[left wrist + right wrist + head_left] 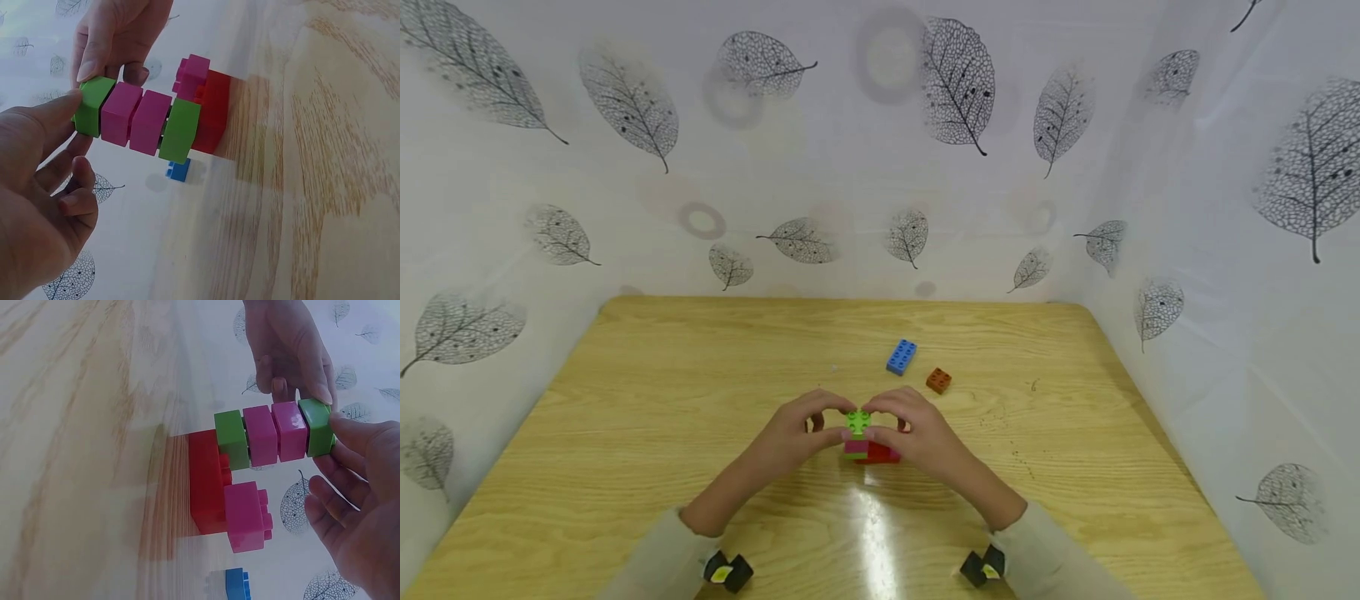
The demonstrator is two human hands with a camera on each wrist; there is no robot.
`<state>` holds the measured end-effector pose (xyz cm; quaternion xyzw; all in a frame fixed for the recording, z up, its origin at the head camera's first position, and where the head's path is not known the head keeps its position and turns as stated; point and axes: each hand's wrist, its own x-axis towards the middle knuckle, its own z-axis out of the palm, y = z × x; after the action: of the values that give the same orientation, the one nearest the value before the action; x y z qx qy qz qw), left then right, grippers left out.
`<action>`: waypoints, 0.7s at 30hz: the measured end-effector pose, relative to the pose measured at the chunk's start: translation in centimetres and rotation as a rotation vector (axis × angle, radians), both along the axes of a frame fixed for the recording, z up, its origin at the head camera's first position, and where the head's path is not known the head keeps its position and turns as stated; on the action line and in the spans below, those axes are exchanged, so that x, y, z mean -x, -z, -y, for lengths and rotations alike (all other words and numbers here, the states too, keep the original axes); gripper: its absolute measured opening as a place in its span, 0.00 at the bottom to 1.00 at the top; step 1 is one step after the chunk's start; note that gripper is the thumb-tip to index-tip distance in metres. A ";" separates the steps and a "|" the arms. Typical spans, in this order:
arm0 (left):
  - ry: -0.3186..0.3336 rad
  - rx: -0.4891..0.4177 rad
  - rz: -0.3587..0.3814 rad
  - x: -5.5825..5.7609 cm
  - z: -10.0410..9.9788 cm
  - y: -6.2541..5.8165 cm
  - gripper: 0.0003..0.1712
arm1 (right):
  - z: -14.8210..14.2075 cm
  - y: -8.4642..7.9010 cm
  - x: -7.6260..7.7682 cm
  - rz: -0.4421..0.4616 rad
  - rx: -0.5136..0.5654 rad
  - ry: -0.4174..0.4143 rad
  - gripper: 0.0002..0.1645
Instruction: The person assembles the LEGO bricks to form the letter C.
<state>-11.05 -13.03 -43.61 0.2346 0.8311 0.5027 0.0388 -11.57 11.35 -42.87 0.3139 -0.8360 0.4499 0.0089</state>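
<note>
A red building brick [214, 112] lies on the table under a column of smaller bricks. From the bottom up the column has a lower green brick [180, 130], two pink bricks [289, 432] and a top green brick [858, 422]. My left hand [797, 427] pinches the top green brick on one side, thumb toward me. On its other side my right hand [925, 429] pinches the same brick with thumb and fingers. Thin gaps show between some column bricks. A separate pink brick [244, 517] sits on the red brick's other end, beside the column.
Beyond the hands lie a blue brick [902, 357] and, to its right, a small brown brick [938, 380] on the wooden table [700, 350]. A white curtain [835, 167] with leaf prints surrounds the table's back and sides.
</note>
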 end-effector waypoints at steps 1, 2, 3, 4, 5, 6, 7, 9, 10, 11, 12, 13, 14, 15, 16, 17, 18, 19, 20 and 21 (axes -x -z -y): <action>-0.002 0.000 0.003 0.0 0.0 0.0 0.15 | 0.0 0.0 0.0 -0.002 0.000 0.000 0.18; -0.004 0.001 0.006 0.0 0.0 0.0 0.15 | 0.0 0.1 0.0 -0.009 -0.001 0.000 0.18; -0.005 0.006 0.007 0.0 0.0 0.0 0.15 | 0.0 0.1 0.0 -0.017 -0.006 0.002 0.18; -0.007 0.014 0.010 0.0 0.0 0.0 0.15 | 0.0 0.1 0.0 -0.020 -0.010 0.005 0.17; -0.008 0.024 0.010 -0.1 0.0 0.0 0.15 | 0.1 0.2 0.0 -0.027 -0.018 0.008 0.17; -0.010 0.034 0.012 -0.1 0.0 0.0 0.15 | 0.1 0.3 0.0 -0.033 -0.027 0.010 0.17; -0.008 0.044 0.012 -0.1 0.0 0.0 0.15 | 0.1 0.4 0.0 -0.040 -0.034 0.012 0.17; -0.009 0.067 0.021 -0.1 0.1 -0.1 0.16 | 0.1 0.5 -0.1 -0.051 -0.048 0.014 0.17; -0.011 0.077 0.027 -0.1 0.1 -0.2 0.16 | 0.2 0.6 -0.1 -0.056 -0.052 0.015 0.17; -0.012 0.084 0.033 -0.1 0.1 -0.2 0.16 | 0.2 0.6 -0.1 -0.064 -0.054 0.014 0.18; -0.013 0.090 0.038 0.0 0.1 -0.2 0.16 | 0.2 0.6 -0.1 -0.072 -0.054 0.014 0.18; -0.015 0.096 0.041 0.0 0.1 -0.3 0.16 | 0.2 0.6 -0.1 -0.082 -0.054 0.014 0.18; -0.017 0.101 0.045 0.0 0.1 -0.4 0.16 | 0.2 0.7 -0.1 -0.092 -0.053 0.014 0.17; -0.017 0.103 0.049 0.0 0.1 -0.4 0.16 | 0.2 0.7 -0.1 -0.105 -0.054 0.015 0.17; -0.017 0.104 0.053 0.1 0.1 -0.4 0.16 | 0.2 0.7 -0.1 -0.115 -0.055 0.017 0.17; -0.017 0.105 0.056 0.1 0.1 -0.4 0.17 | 0.3 0.7 -0.1 -0.124 -0.056 0.018 0.17; -0.017 0.105 0.063 0.1 0.1 -0.4 0.17 | 0.3 0.8 -0.1 -0.133 -0.060 0.019 0.17; -0.017 0.109 0.071 0.1 0.1 -0.4 0.17 | 0.3 0.8 -0.1 -0.141 -0.062 0.019 0.17; -0.016 0.112 0.078 0.1 0.2 -0.3 0.17 | 0.3 0.9 -0.1 -0.143 -0.068 0.021 0.17; -0.017 0.117 0.089 0.1 0.2 -0.3 0.18 | 0.3 0.9 -0.1 -0.146 -0.074 0.023 0.17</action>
<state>-11.17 -13.24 -43.34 0.2021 0.8586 0.4634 0.0848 -11.50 11.04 -43.75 0.3364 -0.8527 0.3948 0.0632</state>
